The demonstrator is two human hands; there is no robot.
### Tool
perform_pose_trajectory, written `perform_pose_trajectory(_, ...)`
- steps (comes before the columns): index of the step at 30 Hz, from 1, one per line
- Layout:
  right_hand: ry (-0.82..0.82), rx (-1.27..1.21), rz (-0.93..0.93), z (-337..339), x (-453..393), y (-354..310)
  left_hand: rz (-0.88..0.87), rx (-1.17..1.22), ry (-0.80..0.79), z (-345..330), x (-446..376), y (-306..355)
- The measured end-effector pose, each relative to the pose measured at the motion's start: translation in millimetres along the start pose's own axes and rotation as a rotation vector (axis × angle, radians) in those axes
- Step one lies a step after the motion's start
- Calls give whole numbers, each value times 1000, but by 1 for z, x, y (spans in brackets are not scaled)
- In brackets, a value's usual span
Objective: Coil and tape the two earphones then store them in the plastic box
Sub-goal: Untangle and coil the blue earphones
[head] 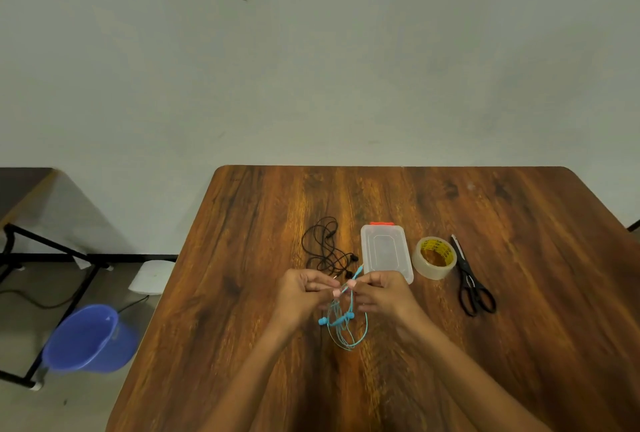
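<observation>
Head view:

- A wooden table (519, 345) stands against a pale wall (311, 67).
- Left hand (301, 287): held above the table, fingers curled and pinching the cable of the blue earphones (341, 322).
- Right hand (381, 293): held just opposite the left, fingers curled and pinching the same cable near its pink-tipped part; the two hands are nearly touching.
- The blue earphones hang in loose loops below and between both hands, with both earbuds dangling over the table surface. Whether the lowest loops touch the table cannot be told.
- Black earphones (327, 251): lying uncoiled in a loose tangle on the table, just beyond the left hand and just left of the plastic box.
- Clear plastic box (386, 249): on the table, lid on, orange latch at its far edge; its near corner is covered by the right hand.
- Roll of clear tape (434, 258): lying flat just right of the box.
- Black scissors (471, 279): closed, just right of the tape, handles towards the person.
- A blue bucket (88, 339) stands on the floor left of the table.
</observation>
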State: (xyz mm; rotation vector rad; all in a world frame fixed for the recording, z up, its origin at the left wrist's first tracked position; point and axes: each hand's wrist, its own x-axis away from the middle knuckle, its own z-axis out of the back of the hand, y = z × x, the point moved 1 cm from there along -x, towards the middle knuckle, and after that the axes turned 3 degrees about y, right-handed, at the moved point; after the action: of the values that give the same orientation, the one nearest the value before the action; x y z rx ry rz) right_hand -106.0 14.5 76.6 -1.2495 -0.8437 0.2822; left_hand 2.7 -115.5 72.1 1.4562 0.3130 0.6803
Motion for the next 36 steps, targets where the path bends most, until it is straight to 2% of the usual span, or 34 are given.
perform_pose_trajectory(4,-3,46,24,14,-2,-6,-47,-35,28,-1,-1,2)
perform_pose_trajectory(7,37,217,128,21,-6,-12,-137,-184,35,-4,-2,3)
perform_pose_trajectory(11,-16,490,330,20,-5,-24,-358,-381,45,-5,-6,10)
perform_pose_trajectory(14,-49,559,427,14,-2,-34,-489,-492,-15,-6,-9,17)
perform_pose_trajectory(20,-121,504,480,16,0,-38,-570,-479,-44,4,-4,26)
perform_pose_trajectory(25,-186,484,451,31,1,-31,-558,-437,-99,16,-3,29)
perform_pose_trajectory(36,-159,469,418,61,1,-20,-539,-449,-41,38,4,15)
